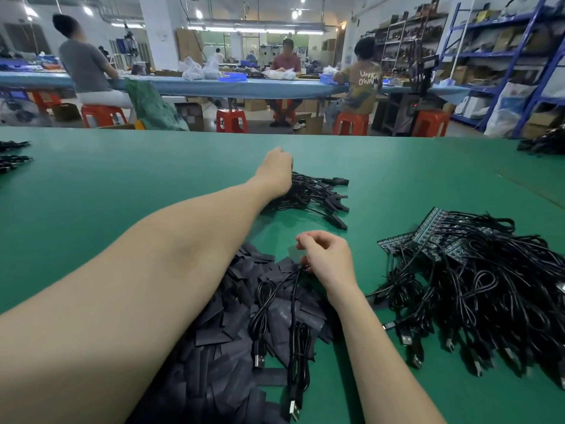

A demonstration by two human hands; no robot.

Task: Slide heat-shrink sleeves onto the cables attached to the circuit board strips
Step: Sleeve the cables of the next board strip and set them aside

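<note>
While left hand reaches the far bundle, right hand pinches cables — wrist bent.

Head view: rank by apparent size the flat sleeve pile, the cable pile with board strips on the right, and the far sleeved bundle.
1-2. Flat sleeve pile and cable pile with board strips: similar; the sleeve pile is partly hidden by the left arm and nearer the camera, so unranked.
3. Far sleeved bundle under the left hand: smallest, though farthest.

The left arm stretches forward across the body, bare to the elbow; the left hand lies far out, fingers curled downward; the right hand sits nearer, wrist bent, fingers curled in a pinch.
</note>
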